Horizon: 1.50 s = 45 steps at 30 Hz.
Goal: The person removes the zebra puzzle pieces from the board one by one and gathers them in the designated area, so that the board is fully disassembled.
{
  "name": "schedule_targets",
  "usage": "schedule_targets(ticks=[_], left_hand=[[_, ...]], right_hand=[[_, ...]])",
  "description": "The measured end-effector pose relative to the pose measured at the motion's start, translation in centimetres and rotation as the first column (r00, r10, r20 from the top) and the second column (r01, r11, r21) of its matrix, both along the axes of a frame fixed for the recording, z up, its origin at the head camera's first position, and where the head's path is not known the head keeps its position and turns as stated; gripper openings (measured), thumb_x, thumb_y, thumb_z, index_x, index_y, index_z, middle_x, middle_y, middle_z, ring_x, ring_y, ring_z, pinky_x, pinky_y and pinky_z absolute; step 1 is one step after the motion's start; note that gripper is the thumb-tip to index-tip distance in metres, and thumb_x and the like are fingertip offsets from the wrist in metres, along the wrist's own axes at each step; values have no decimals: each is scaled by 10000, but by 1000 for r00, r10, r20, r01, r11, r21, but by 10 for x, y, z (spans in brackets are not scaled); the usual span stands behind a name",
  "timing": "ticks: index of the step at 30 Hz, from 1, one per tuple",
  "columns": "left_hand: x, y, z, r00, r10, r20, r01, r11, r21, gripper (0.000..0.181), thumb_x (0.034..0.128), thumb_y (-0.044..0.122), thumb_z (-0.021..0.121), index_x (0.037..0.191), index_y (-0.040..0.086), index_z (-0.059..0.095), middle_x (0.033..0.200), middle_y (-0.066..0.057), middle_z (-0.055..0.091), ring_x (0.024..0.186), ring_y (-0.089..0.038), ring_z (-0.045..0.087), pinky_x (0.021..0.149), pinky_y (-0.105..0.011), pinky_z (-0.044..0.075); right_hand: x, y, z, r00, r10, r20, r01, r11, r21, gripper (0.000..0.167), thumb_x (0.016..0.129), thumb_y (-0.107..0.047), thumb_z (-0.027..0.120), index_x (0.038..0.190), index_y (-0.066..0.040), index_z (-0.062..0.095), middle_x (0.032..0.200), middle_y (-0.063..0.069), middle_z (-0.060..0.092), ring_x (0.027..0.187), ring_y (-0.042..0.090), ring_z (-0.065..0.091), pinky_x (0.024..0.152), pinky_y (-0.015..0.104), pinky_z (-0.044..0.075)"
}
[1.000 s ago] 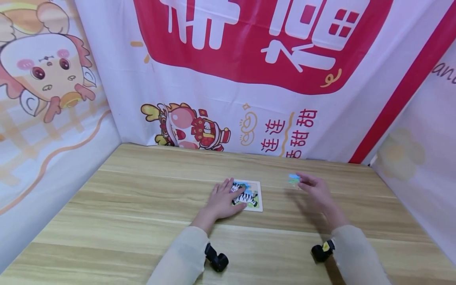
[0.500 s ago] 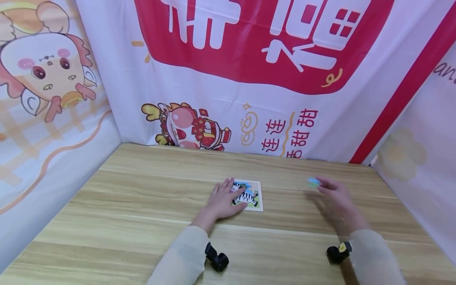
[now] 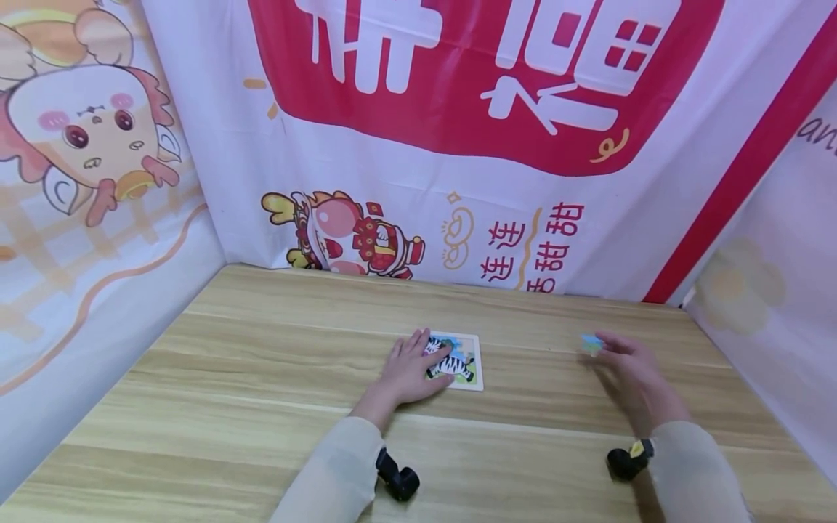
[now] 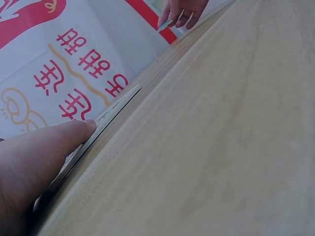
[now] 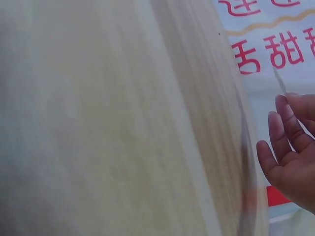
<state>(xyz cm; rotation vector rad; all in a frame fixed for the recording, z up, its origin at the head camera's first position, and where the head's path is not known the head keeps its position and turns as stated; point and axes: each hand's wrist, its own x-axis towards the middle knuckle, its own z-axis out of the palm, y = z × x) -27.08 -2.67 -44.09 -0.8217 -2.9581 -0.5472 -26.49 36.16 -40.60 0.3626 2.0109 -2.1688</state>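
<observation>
A zebra jigsaw puzzle in a pale square frame [image 3: 479, 367] lies flat on the table. My left hand [image 3: 410, 372] rests on its left side with the fingers spread, covering part of the picture. In the left wrist view, the left thumb [image 4: 64, 138] lies over the edge of the puzzle. Off to the right, my right hand [image 3: 637, 369] holds a small blue and green puzzle piece [image 3: 591, 343] between thumb and fingertips, raised over the table. The right wrist view shows this piece [image 5: 279, 81] nearly edge-on, pinched at one end, with the other fingers loosely bent.
The wood-grain table [image 3: 261, 407] stretches around both hands. A printed red and white cloth [image 3: 445, 174] hangs behind it, with more printed cloth at the left and right sides. A black camera [image 3: 399, 483] is strapped to each wrist.
My right hand has moved to the right with the puzzle piece pinched in it, slowing in the last half second. The left hand and the framed puzzle have stayed in place.
</observation>
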Motion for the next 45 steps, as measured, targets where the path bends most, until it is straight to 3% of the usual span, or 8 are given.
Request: schedule_targets(ticks=[3,6,12,18,23,30,36,45], left_hand=[[0,0,-2,1000,6,-6,-6,1000,-14,604,815,611,335,1338,311,304,1417,-143,91,1282,-274,20,989,-472,10],[-1,0,-2,1000,4,-11,-5,1000,-15,602,816,610,333,1338,311,306,1416,-145,95,1282,-274,23,989,-473,14],[-1,0,-1,1000,4,-15,-5,1000,-17,601,816,608,335,1337,309,310,1415,-147,99,1282,-275,26,990,-471,14],[-1,0,-1,1000,3,-18,-3,1000,-28,603,816,611,330,1338,311,306,1417,-144,97,1281,-279,28,990,-469,15],[-1,0,-2,1000,0,-23,0,1000,-21,603,816,607,335,1335,301,320,1413,-152,110,1279,-286,44,990,-472,24],[0,-1,-1,1000,-1,-19,1,1000,-28,607,817,610,327,1339,299,314,1414,-152,105,1279,-288,43,989,-475,25],[1,0,0,1000,0,-16,-1,999,-34,605,818,610,324,1339,302,310,1416,-146,100,1280,-283,36,989,-472,23],[-1,-1,-1,1000,-2,-17,1,1000,-31,600,819,612,317,1339,312,304,1417,-141,94,1281,-280,28,988,-471,13]], right_hand=[[-2,6,-1,997,58,-47,-45,971,233,525,847,-99,549,1324,-71,333,1244,122,363,1053,190,416,845,314,380],[-4,10,-1,988,125,-92,-65,874,482,499,859,-140,538,1295,7,344,1210,166,385,977,153,398,772,252,390],[-6,12,-3,986,149,-73,-82,819,567,466,866,-136,519,1278,21,370,1078,126,472,894,146,427,706,248,424],[-6,11,-7,986,162,-32,-106,769,631,425,875,-109,496,1265,25,394,1025,135,502,912,232,419,693,286,391],[-8,9,-9,988,152,-22,-102,755,648,405,872,-53,472,1260,35,394,1017,155,494,903,255,418,669,297,386],[-9,5,-12,994,112,-8,-81,763,642,395,870,-24,457,1258,29,401,1033,174,464,911,272,393,684,309,377],[-10,4,-14,994,108,-30,-62,750,658,392,865,-23,465,1247,41,407,1022,181,474,899,273,400,660,291,381],[-9,5,-15,993,110,-52,-51,759,649,402,857,5,463,1251,52,396,1043,206,465,908,281,400,673,302,388]])
